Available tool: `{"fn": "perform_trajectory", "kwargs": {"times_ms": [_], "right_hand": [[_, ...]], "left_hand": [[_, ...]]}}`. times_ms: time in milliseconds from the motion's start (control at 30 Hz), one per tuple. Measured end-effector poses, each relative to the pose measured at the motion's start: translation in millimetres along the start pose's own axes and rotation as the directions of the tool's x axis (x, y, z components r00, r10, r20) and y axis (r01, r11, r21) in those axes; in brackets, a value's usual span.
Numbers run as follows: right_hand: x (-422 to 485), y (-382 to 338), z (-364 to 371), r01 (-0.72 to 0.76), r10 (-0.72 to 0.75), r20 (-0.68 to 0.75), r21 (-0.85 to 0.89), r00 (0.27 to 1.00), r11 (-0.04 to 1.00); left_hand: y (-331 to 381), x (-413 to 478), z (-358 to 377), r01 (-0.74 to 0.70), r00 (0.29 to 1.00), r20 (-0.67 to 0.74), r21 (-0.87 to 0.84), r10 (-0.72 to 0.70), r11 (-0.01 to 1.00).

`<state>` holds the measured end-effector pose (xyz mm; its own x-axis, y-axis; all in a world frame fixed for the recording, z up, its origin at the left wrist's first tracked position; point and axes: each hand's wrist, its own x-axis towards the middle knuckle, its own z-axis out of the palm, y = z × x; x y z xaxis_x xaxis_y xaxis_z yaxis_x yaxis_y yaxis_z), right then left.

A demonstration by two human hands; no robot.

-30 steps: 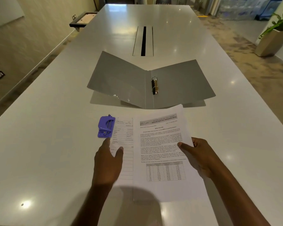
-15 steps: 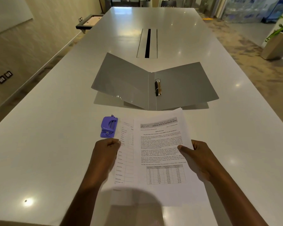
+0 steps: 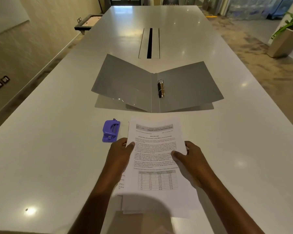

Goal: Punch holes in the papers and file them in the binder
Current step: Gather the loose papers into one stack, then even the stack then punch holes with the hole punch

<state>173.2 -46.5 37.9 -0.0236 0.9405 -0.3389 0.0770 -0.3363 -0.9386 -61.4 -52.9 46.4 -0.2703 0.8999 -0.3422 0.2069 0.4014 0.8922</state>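
On white table (image 3: 57,149), papers (image 3: 156,159) headed "MEDIA RELEASE" being gripped by left hand (image 3: 120,156) and right hand (image 3: 191,159); purple punch (image 3: 110,131) beside, grey binder (image 3: 142,85) lying open beyond.

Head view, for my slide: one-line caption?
Both hands square papers beside purple punch, open binder ahead.

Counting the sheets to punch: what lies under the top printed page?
Under the top page, edges of more printed sheets stick out at the lower left beside the left hand. Their number and most of their print are covered.
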Motion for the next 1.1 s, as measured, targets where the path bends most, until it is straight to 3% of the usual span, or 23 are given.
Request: {"fn": "perform_trajectory", "kwargs": {"times_ms": [133,233,333,433,500,733,867,1100], "right_hand": [[0,6,-6,0.079,-0.119,-0.111,-0.311,0.987,0.947],[2,3,-14,0.116,-0.204,-0.191,-0.393,0.960,0.912],[0,-13,-26,0.115,-0.142,-0.140,-0.188,0.980,0.976],[-7,-36,-36,0.076,-0.107,0.179,0.171,0.978,0.982],[-12,-49,-36,0.094,-0.146,0.243,0.213,0.959,0.973],[-12,-66,-29,0.334,-0.331,-0.044,0.126,0.943,0.934],[-14,-63,-26,0.407,-0.401,-0.074,0.107,0.913,0.907],[-14,-44,-21,0.396,-0.391,-0.084,0.057,0.917,0.916]], "left_hand": [[4,-6,1,-0.040,0.999,0.032,-0.095,0.044,0.995],[4,-6,-3,-0.056,0.997,0.050,-0.196,0.067,0.979],[10,-8,-9,-0.115,0.990,0.045,-0.321,0.137,0.940],[23,-10,-10,-0.226,0.966,0.026,-0.398,0.257,0.889],[37,-12,-9,-0.294,0.946,0.005,-0.401,0.323,0.867],[79,-9,-3,-0.357,0.913,0.031,-0.420,0.406,0.834],[80,-2,7,-0.337,0.916,0.063,-0.415,0.397,0.845],[54,3,23,-0.302,0.928,0.112,-0.334,0.356,0.893]]}}
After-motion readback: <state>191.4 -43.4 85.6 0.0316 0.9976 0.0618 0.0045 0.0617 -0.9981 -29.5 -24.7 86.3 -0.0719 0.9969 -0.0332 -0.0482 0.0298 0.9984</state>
